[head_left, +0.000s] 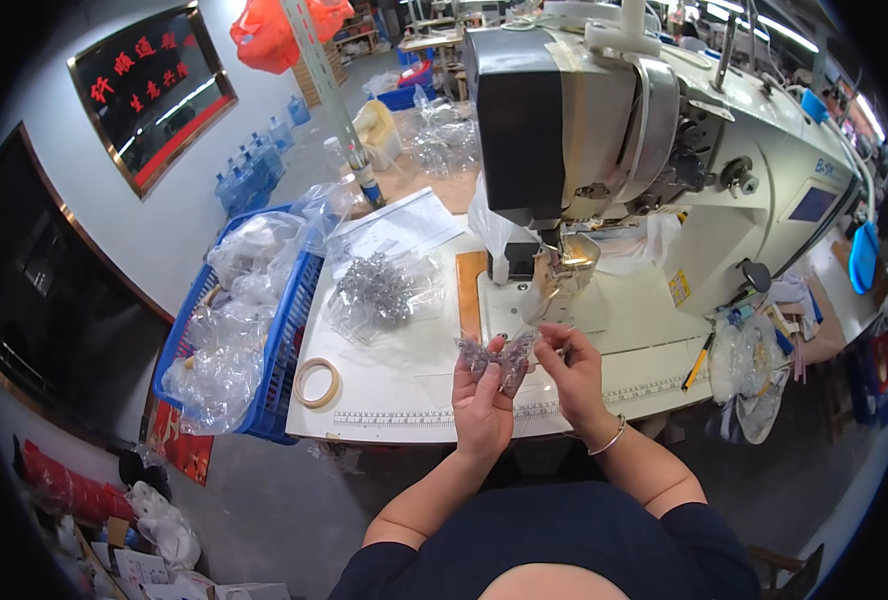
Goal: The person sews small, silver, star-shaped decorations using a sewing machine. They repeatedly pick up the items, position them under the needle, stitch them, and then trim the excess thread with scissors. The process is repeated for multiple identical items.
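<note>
My left hand [483, 402] is closed around a small greyish-purple, bow-like piece [513, 358], with the thumb lying over its middle. Thin, frilly parts of it spread out past the fingers on both sides. At its right edge, the fingers of my right hand [574, 372] are pinched together; whatever sits between the fingertips is too small to make out. Both hands are above the front of the white sewing machine table [424, 400], just before the needle area [562, 275]. A heap of similar silvery-grey pieces [377, 288] lies on a transparent plastic bag to the left.
A large sewing machine [614, 120] stands beyond my hands. At the left are a tape roll [318, 383] and a blue basket [289, 340] full of plastic bags. A ruler strip [404, 419] runs along the table's front. Tools and a yellow pen [698, 362] lie at the right.
</note>
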Action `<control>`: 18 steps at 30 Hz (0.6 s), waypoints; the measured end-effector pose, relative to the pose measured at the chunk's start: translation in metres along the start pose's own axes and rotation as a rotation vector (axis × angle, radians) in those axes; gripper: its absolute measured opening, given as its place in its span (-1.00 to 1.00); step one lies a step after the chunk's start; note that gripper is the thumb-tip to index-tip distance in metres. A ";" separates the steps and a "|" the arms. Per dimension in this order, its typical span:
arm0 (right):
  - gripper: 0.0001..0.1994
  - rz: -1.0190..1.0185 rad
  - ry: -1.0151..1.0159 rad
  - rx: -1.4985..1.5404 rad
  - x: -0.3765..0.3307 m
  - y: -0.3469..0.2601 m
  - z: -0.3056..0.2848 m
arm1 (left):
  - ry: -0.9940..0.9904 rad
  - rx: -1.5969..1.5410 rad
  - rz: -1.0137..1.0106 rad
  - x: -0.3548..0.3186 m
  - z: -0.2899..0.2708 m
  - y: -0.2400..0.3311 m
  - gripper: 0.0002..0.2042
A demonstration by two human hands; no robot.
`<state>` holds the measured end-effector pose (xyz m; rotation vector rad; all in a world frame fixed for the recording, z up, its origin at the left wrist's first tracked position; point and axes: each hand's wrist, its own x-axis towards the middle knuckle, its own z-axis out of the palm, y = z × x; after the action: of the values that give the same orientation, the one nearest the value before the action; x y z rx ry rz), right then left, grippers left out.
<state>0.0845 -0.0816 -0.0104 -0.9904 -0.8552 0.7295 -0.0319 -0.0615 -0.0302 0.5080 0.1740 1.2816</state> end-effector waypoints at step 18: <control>-0.86 0.143 -0.003 0.086 0.002 0.012 -0.008 | -0.071 -0.125 -0.120 -0.003 -0.001 0.009 -0.52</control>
<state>0.0912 -0.0789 -0.0229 -0.9806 -0.7552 0.8826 -0.0413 -0.0625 -0.0277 0.4283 0.0636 1.1481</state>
